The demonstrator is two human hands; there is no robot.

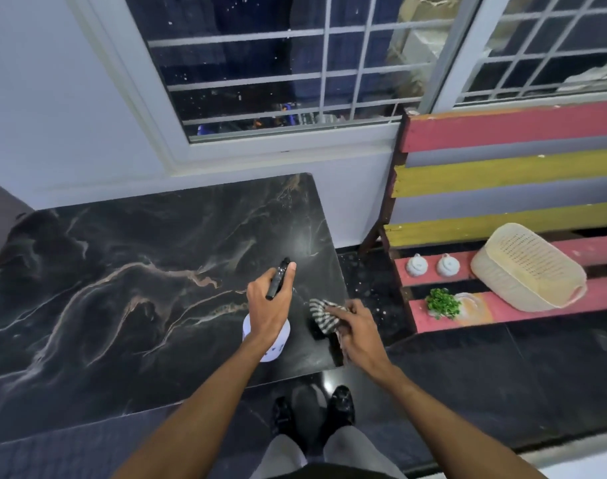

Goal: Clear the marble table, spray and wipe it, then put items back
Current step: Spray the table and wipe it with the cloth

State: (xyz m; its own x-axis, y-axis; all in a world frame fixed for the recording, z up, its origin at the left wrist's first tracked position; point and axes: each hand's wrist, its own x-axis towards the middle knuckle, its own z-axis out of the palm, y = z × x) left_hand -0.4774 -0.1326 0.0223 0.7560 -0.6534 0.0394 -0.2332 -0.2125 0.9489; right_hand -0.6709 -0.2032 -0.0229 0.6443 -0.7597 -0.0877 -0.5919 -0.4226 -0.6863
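Note:
The black marble table (pixel 122 271) with pale veins fills the left and middle of the view, its top bare. My left hand (pixel 267 302) grips a spray bottle (pixel 277 344) with a white body and black nozzle, held over the table's right part; a faint mist shows just past the nozzle. My right hand (pixel 359 331) holds a striped grey-and-white cloth (pixel 321 314) pressed on the table near its right edge.
A red-and-yellow slatted bench (pixel 502 188) stands right of the table. On its seat sit two small white pots (pixel 416 266), a small green plant (pixel 443 302), a round plate (pixel 476 307) and a cream plastic basket (pixel 530 267). A barred window (pixel 295 74) is behind.

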